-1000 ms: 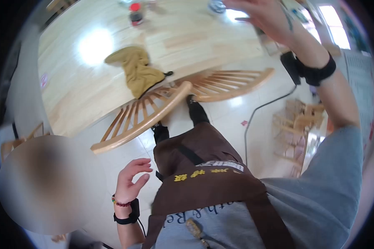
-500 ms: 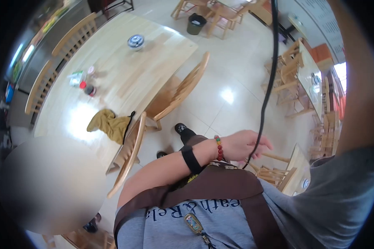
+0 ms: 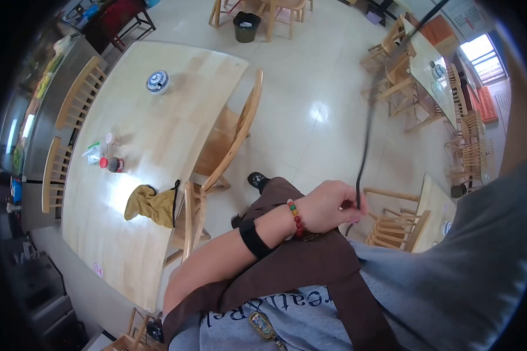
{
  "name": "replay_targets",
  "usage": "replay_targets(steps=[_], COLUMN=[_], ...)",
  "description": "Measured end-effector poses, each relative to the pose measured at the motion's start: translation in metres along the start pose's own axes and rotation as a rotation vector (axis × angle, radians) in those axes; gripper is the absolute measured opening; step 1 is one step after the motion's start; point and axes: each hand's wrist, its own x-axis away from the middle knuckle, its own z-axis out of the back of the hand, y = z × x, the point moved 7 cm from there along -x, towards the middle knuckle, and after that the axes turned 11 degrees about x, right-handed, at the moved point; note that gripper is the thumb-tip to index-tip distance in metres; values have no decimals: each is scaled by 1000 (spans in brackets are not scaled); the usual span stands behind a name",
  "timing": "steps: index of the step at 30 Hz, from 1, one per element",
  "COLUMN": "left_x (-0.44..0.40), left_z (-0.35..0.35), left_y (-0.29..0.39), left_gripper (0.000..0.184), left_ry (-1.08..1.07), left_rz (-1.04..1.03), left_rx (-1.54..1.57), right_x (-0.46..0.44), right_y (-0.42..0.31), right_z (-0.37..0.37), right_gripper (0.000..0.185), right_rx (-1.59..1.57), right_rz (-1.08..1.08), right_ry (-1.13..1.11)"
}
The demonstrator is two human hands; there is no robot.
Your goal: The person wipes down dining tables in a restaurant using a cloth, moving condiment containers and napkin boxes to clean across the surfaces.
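My left hand (image 3: 329, 206), with a beaded bracelet (image 3: 294, 217) at the wrist and a black band (image 3: 253, 238) on the forearm, is in front of my waist. Its thumb and fingertips pinch a black cable (image 3: 364, 155). The cable runs up from the fingers towards the top right, and a short end shows below them. I wear a grey T-shirt (image 3: 404, 275) and a brown apron (image 3: 298, 263). At the right edge my right arm (image 3: 518, 126) is raised; its hand is out of view.
A wooden table (image 3: 175, 134) on the left bears a mustard cloth bag (image 3: 150, 206), a blue-and-white lidded pot (image 3: 157, 82) and a red-capped jar (image 3: 112, 164). A wooden chair (image 3: 240, 137) stands beside it. Further off are a bin (image 3: 247, 27) and more tables and chairs.
My left hand's fingers have closed on the cable, which hung beside them before. The view has shifted, and a blurred round shape at lower left is gone.
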Motion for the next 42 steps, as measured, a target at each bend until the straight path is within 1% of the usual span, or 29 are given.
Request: replay_targets(steps=[3, 4, 5, 6, 7, 8, 9, 11, 12, 15, 16, 19, 21, 22, 25, 27, 28, 30, 31, 32, 33, 35, 36, 39, 42], left_x=[-1, 4, 10, 16, 20, 23, 22, 17, 14, 1, -1, -10, -14, -17, -22, -23, -24, -22, -23, -25, -26, -30, -31, -31, -30], left_z=[21, 38, 49, 59, 68, 69, 70, 67, 65, 61, 61, 57, 54, 53, 45, 40, 43, 47, 46, 44, 44, 41, 37, 20, 13], left_y=[2, 1, -2, -6, -9, -15, -17, -20, -21, -26, -28, -26, -25, -22, -16, -21, -19, -15, -13, -12, -9, 8, 15, 32, 34], left_gripper=[13, 11, 11, 11, 11, 10, 10, 10, 10, 10, 9, 7, 7, 7, 10, 15, 14, 14, 13, 13, 13, 15, 17, 23, 25], left_ry=[172, 262, 302, 344, 388, 401, 415, 433, 434, 397, 382, 356, 337, 338, 310, 261, 277, 303, 282, 263, 246, 136, 80, -29, -124], left_rz=[-65, -64, -54, -47, -41, 25, 49, 123, 161, 254, 269, 302, 305, 303, 279, 238, 200, 130, 88, 44, -3, -184, -274, -431, -565], left_rx=[514, 536, 540, 542, 543, 654, 703, 799, 786, 764, 774, 785, 783, 738, 619, 558, 559, 565, 506, 448, 391, -75, -307, -456, -552], right_x=[29, 51, 77, 103, 119, 137, 151, 167, 175, 186, 193, 203, 214, 219, 225, 231, 234, 257, 269, 276, 276, 273, 267, 279, 285], right_y=[32, 53, 73, 86, 91, 96, 93, 81, 77, 85, 90, 91, 96, 98, 98, 94, 94, 111, 114, 108, 99, 76, 73, 73, 63], right_z=[-43, -75, -116, -160, -188, -215, -231, -250, -258, -256, -255, -262, -269, -271, -270, -279, -281, -284, -287, -298, -307, -319, -317, -347, -359], right_gripper=[25, 24, 24, 17, 21, 25, 29, 36, 40, 44, 42, 34, 29, 27, 24, 21, 20, 19, 21, 29, 31, 34, 38, 43, 41], right_rx=[-13, -39, -62, -75, -183, -280, -358, -518, -609, -426, -512, -659, -693, -708, -693, -963, -1093, -1232, -1299, -1261, -1434, -1783, -1847, -1880, -1917], right_rz=[-56, -99, -131, -110, -206, -311, -438, -542, -608, -697, -737, -572, -618, -639, -728, -698, -676, -902, -1021, -989, -948, -844, -779, -743, -678], right_ry=[-114, -172, -250, -304, -395, -477, -490, -448, -420, -294, -173, -69, -111, -136, -92, -85, -79, -109, -121, -292, -281, -250, -271, -312, -337])
